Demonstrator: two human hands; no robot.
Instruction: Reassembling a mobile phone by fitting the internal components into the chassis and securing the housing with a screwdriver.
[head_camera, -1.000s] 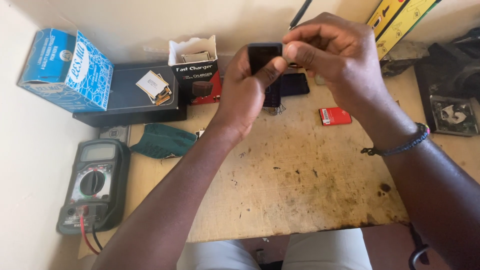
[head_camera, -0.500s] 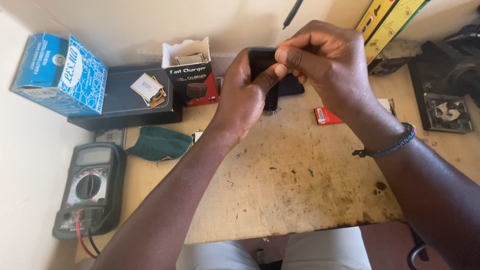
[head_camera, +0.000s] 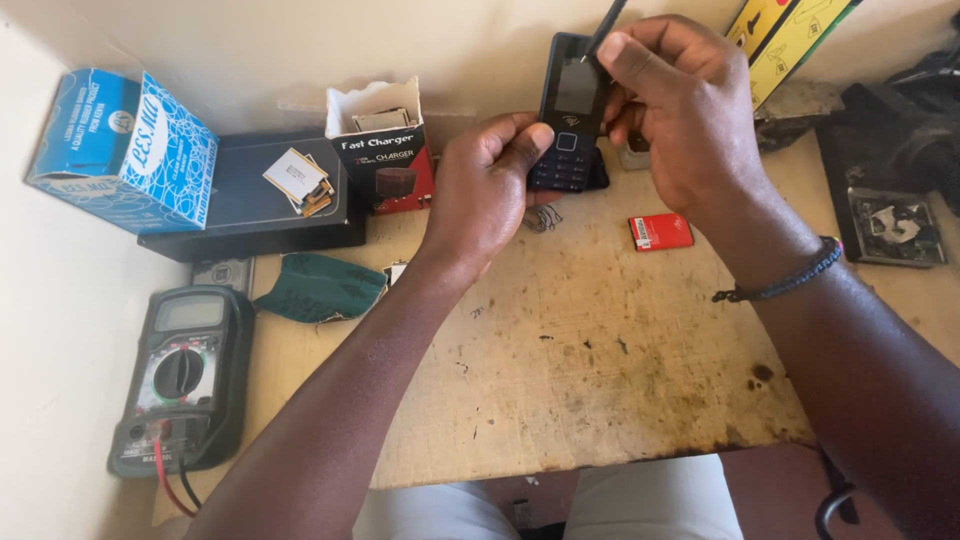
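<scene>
A small dark keypad phone (head_camera: 570, 110) stands upright above the worktable, screen and keys facing me. My left hand (head_camera: 485, 185) grips its lower left side, thumb resting beside the keypad. My right hand (head_camera: 670, 105) holds its upper right edge and pinches a thin dark tool (head_camera: 607, 22) that sticks up past the phone's top corner. A dark beaded bracelet (head_camera: 780, 285) circles my right wrist.
On the stained wooden table (head_camera: 600, 360): a red flat battery (head_camera: 660, 232), a black and red charger box (head_camera: 385, 150), a blue carton (head_camera: 120, 150), a black flat case (head_camera: 250, 210) with small parts, a green cloth (head_camera: 320, 288), a multimeter (head_camera: 180, 375) at left, dark gear (head_camera: 890, 170) at right.
The phone has turned from edge-on, hidden between my hands, to upright with its face toward me. My right hand has shifted to its top right corner with the thin tool.
</scene>
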